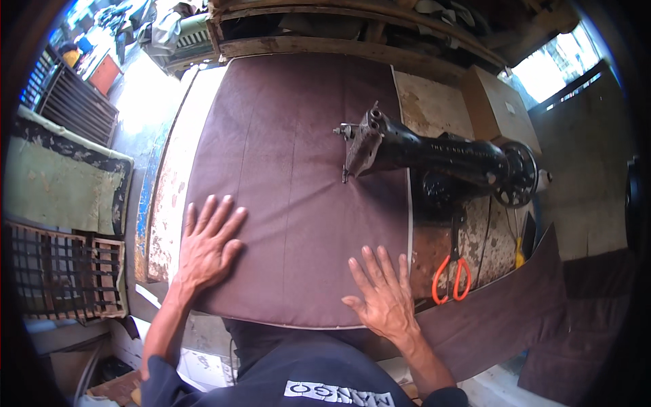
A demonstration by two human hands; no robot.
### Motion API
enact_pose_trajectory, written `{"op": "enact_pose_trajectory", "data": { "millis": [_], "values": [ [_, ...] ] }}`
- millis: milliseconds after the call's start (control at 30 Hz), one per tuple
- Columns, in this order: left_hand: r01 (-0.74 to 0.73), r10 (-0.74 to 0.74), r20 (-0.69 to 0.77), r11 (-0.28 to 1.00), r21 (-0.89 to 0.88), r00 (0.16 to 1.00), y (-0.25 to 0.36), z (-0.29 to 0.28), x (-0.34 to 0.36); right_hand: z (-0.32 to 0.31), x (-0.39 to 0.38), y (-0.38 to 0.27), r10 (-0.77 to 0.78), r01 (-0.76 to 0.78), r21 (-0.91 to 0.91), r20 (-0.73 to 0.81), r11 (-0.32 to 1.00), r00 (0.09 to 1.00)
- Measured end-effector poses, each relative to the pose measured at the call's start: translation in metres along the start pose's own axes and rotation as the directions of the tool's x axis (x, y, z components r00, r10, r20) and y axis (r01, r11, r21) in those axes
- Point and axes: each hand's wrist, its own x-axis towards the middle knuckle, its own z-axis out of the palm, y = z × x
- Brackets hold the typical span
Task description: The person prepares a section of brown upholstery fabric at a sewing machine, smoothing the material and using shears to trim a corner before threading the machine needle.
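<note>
At 6 o'clock, the left hand [207, 247] and right hand [383, 295] press spread flat near the brown cushion [291, 156]'s front edge; the sewing machine [434, 159] sits at 2 o'clock.

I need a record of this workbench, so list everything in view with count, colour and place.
cushion cover: one, dark brown, spread flat across the table under the needle
sewing machine: one, black, on the table's right part
scissors: one pair, orange handles, on the table below the machine
table: one, worn pale top with rusty patches, centre
brown strip: one, dark brown, hanging off the table's right front
cardboard box: one, tan, behind the machine
wooden crate: one, dark slats, far left
left hand: one, flat on the cover, fingers spread
right hand: one, flat on the cover's near edge
</note>
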Motion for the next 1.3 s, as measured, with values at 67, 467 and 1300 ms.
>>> {"op": "enact_pose_trajectory", "data": {
  "millis": [67,467,1300],
  "values": [
    [0.173,-0.174,-0.039,0.985,-0.018,0.984,-0.016,-0.004,-0.019,0.003,-0.028,-0.003,-0.007,0.008,-0.051,0.019,0.999,1.0],
    [-0.182,0.127,-0.245,0.959,-0.216,0.961,0.1,-0.024,0.083,-0.036,0.093,0.028,0.141,0.039,0.307,-0.542,0.951,0.829],
    [-0.118,0.101,-0.162,0.988,-0.097,0.982,0.093,0.014,0.149,0.022,0.166,0.064,0.151,-0.155,0.018,-0.378,0.988,0.914]
  ]
}}
